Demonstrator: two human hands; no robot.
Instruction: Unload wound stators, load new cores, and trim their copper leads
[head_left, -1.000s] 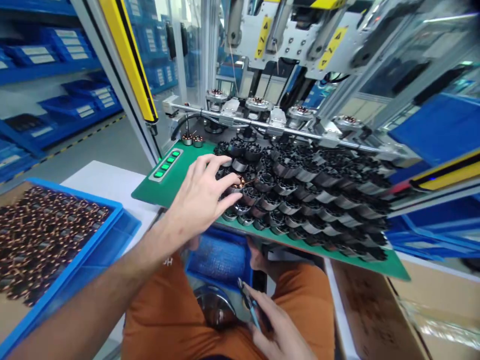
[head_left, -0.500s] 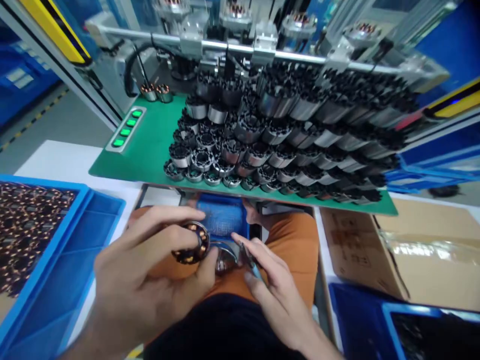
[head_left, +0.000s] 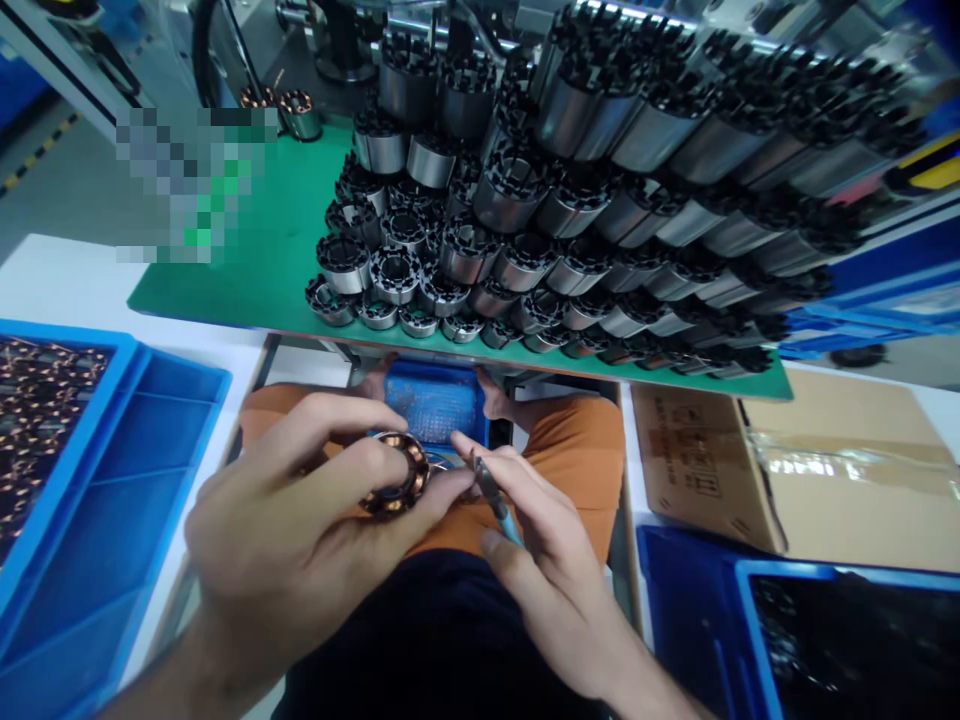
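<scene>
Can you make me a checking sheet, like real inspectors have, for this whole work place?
Surface: green board, with black-topped metal cores stacked across its middle and right.
Job's things: copper-wound ring; blue-handled tool.
Clutter: two copper-wound cores at the board's back left.
Hands: left hand grips the ring; right hand holds the tool.
Cables: a thick black cable or hose, back left.
Surroundings: blue tray of copper-wound parts on the left; cardboard box on the right; blue bin low between the feet.
</scene>
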